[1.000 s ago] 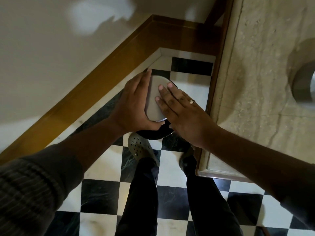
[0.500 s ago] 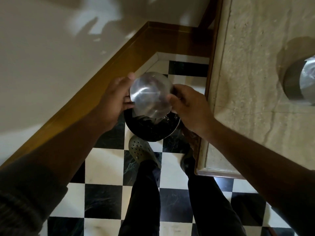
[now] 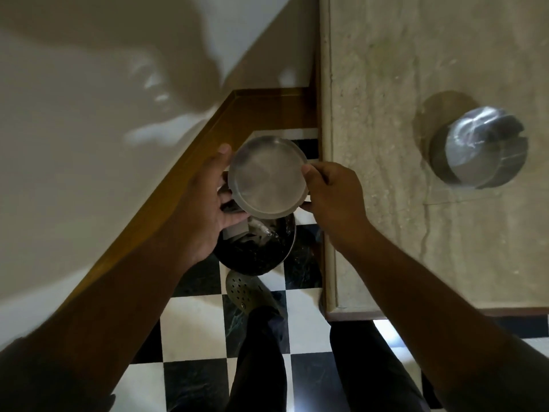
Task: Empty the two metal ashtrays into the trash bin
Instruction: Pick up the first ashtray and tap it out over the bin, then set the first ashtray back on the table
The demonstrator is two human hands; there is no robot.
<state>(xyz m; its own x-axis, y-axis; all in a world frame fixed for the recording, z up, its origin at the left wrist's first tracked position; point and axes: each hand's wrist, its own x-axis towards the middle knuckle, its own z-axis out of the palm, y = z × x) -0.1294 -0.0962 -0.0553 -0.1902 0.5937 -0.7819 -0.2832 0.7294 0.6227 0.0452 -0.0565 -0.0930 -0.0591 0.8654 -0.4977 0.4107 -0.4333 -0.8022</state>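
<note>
A round metal ashtray (image 3: 267,176) is held level over the floor, its open side facing up toward me. My left hand (image 3: 205,209) grips its left rim and underside; my right hand (image 3: 332,197) pinches its right rim. Directly below it stands the black trash bin (image 3: 255,254) with a metal rim and some white and dark litter inside. A second metal ashtray (image 3: 478,150) with a lid sits on the stone table top at the right, apart from both hands.
The beige stone table top (image 3: 416,233) fills the right side, its edge close to the bin. A cream wall with a wooden skirting board (image 3: 190,162) runs along the left. My legs and a green clog (image 3: 249,292) stand on the black-and-white tiled floor.
The ashtray was upside down over the bin with both palms on it; both hands have since turned it open side up and raised it a little. The view shifted toward the table.
</note>
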